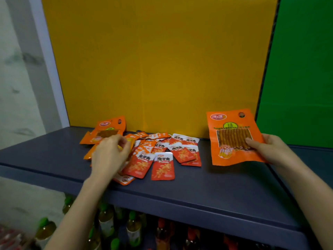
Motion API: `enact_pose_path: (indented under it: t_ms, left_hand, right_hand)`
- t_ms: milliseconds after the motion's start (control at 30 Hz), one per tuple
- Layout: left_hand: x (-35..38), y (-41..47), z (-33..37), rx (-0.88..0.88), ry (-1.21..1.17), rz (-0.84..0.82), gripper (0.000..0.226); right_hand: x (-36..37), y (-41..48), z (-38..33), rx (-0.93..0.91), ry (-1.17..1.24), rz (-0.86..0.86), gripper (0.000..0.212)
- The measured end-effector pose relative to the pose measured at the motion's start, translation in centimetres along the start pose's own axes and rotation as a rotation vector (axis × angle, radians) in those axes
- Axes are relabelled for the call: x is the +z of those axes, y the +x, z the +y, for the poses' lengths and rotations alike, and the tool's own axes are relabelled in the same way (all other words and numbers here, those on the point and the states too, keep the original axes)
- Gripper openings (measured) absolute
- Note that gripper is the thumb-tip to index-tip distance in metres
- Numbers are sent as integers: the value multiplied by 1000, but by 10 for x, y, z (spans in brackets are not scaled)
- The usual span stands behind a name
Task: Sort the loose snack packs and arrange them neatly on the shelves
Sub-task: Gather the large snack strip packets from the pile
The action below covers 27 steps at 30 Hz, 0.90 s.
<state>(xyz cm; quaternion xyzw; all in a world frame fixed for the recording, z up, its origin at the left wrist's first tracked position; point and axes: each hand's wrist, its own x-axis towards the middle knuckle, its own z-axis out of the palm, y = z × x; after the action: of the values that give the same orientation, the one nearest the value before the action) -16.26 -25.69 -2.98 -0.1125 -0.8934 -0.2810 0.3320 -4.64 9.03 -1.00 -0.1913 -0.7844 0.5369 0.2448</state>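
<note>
Sorting snack packs on a shelf point(216, 186), a person holds 1 big pack point(234, 138) face-out in the right grip point(270, 148), thumb pressed on its front and fingers curled behind its lower right corner. The left grip point(108, 156) rests on the near-left part of a pile of small packs point(163, 165), fingers curled down into it; whether it pinches one cannot be told. Just beyond the left grip, a 2nd big pack point(110, 129) leans against the yellow panel point(158, 69). Between the 2 grips the small packs lie overlapped at all angles, 1 close to the shelf's front edge by the left wrist. Bottles point(106, 222) stand below.

The step in hand appears to be separating big packs from small. Done well, the held pack would go down on the right grip's side, well apart from the pile, face forward against the panel. The left grip would likely do best drawing out 1 pack at a time: the slick, overlapping sachets could slide together and tip off the front edge.
</note>
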Motion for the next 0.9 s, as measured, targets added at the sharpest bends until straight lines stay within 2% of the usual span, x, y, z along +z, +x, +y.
enact_pose_path:
  t_ms: [100, 233, 333, 500, 667, 733, 833, 867, 900]
  left_hand:
    - [-3, 34, -41, -140, 16, -8, 23]
    - [9, 82, -86, -286, 66, -111, 41]
    - [23, 109, -105, -336, 81, -230, 55]
    - [46, 135, -121, -412, 184, -475, 85]
    - [52, 147, -122, -431, 226, -502, 100]
    - [52, 153, -121, -466, 218, -525, 100]
    - [52, 163, -126, -562, 76, -537, 105]
    - [53, 166, -128, -586, 16, -538, 101]
    - [53, 167, -130, -593, -39, -537, 88]
  right_hand:
    - [30, -17, -14, -27, 91, -7, 15]
    - [65, -34, -22, -22, 180, -51, 18]
    - [88, -39, -18, -34, 168, -64, 28]
    - [107, -38, -18, -20, 162, -81, 30]
    - [107, -38, -19, -7, 184, -41, 24]
    - [107, -38, -18, -8, 169, -35, 24]
    - [107, -38, -18, -12, 176, -32, 24]
    - [107, -38, -18, -13, 173, -32, 25]
    - [107, -38, -18, -12, 169, -32, 25]
